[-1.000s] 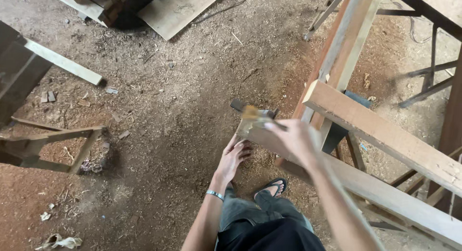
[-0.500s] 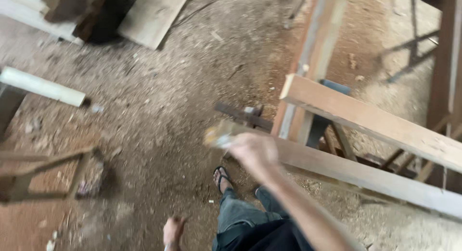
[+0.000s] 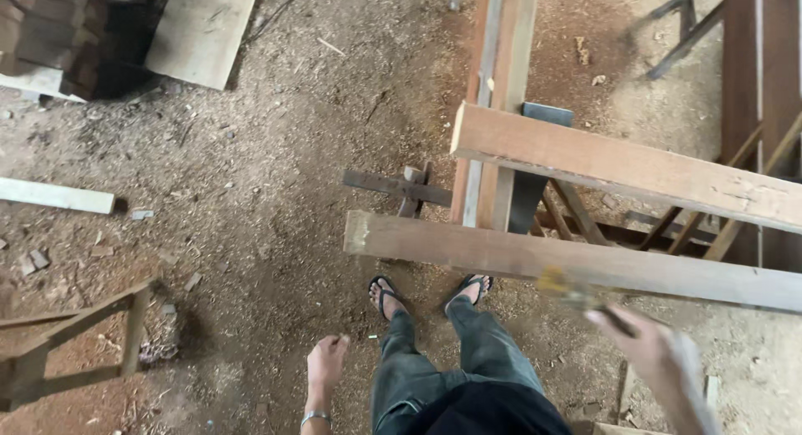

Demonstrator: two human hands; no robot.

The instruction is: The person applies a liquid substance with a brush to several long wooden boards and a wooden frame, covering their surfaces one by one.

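The right hand [image 3: 660,356] keeps a closed grip on a blurred, yellowish tool [image 3: 572,291], its tip against the lower plank [image 3: 518,255], which rests across a frame at working height. The left hand [image 3: 326,361] hangs loosely curled and empty beside the leg, over the sawdust floor [image 3: 251,193].
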